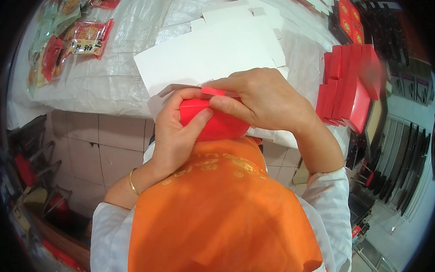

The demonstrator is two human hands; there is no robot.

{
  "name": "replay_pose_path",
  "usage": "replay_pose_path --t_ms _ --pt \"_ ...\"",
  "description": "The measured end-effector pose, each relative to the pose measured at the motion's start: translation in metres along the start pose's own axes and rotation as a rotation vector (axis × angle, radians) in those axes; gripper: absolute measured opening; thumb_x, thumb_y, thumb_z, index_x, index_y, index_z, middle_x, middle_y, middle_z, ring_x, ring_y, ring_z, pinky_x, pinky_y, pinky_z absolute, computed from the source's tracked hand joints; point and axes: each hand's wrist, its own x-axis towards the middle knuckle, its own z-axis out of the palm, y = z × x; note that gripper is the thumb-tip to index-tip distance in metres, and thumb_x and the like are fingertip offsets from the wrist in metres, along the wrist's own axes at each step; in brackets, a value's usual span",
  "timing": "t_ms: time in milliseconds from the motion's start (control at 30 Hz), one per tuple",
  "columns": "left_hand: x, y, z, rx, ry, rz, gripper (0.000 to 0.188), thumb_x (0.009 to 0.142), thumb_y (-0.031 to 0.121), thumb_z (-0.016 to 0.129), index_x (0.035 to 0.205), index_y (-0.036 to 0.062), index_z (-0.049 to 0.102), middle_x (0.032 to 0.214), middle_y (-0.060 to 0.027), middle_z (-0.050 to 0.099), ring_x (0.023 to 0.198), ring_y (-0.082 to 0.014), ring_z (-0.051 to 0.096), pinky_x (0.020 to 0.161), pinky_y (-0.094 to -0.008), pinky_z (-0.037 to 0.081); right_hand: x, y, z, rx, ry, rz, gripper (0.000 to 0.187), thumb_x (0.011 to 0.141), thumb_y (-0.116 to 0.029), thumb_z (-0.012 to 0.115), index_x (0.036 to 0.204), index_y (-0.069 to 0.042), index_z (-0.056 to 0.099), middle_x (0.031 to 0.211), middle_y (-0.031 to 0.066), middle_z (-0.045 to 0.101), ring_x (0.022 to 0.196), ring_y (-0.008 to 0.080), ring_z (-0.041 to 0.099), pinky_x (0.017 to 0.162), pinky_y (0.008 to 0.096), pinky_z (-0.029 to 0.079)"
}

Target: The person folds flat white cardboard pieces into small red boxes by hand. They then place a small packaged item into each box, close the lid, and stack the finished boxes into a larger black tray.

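Note:
Close to my orange apron, both hands grip a red cardboard box (220, 126) with a pale inside. My left hand (177, 122) wraps its left side, thumb pressed on the red face and fingers behind. On the right, my right hand (262, 101) pinches a small red flap (213, 91) at the upper edge between thumb and fingers. Part of the box lies hidden under my fingers. Just beyond my hands, flat white box blanks (201, 54) lie stacked on the table, their plain sides up.
White woven sheeting (128, 70) covers the table. Wrapped pastries in red and clear packets (89, 38) lie at the far left. Folded red boxes (346, 87) stand piled at the right edge, with a patterned red box (348, 20) behind them.

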Motion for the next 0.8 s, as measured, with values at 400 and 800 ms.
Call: replay_pose_path --t_ms 400,800 --pt "0.001 0.000 -0.008 0.044 0.022 -0.012 0.025 0.093 0.004 0.065 0.116 -0.0007 0.057 0.115 -0.0072 0.064 0.103 -0.0117 0.060 0.090 -0.0271 0.049 0.011 0.006 0.014 0.116 0.007 -0.021 0.030 0.098 -0.020 0.054 0.121 -0.006 0.069 0.094 0.0170 0.072 0.081 0.0322 0.068 0.074 0.0387 0.053" --pt "-0.002 -0.009 -0.010 -0.231 0.008 -0.116 0.026 0.098 0.005 0.058 0.123 -0.0028 0.052 0.116 -0.0091 0.064 0.104 -0.0111 0.061 0.091 -0.0272 0.050 0.010 0.014 0.022 0.201 0.018 -0.057 0.032 0.097 -0.019 0.053 0.123 -0.007 0.067 0.106 0.0168 0.070 0.095 0.0351 0.065 0.082 0.0422 0.052"
